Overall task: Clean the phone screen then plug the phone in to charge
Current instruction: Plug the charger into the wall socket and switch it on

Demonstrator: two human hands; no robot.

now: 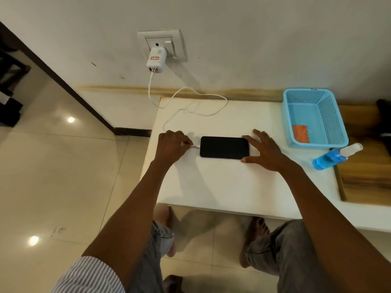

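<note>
**A:** so where's the phone at right now?

**B:** lying flat, dark screen up, around the middle of the white worktop, long side running left to right across the frame. The white cable meets its left end, looks plugged in or right at the port, can't tell which.

**A:** and the hands?

**B:** left hand sits just left of the phone, fingers curled, pinching the cable right by the plug. Right hand is spread out and relaxed at the phone's right end, fingertips touching the top right corner and thumb against the bottom right corner. Bracing it, not gripping it.

**A:** where does the cable go?

**B:** loops over the back of the worktop, then up to a white charger stuck in the wall socket, upper middle of the frame.

**A:** cleaning stuff?

**B:** right side of the frame. Light blue mesh basket on the worktop's far right corner with an orange cloth inside at its near end. Just below it a spray bottle of blue liquid lies on its side, white cap pointing up-right, right at the worktop's edge.
</note>
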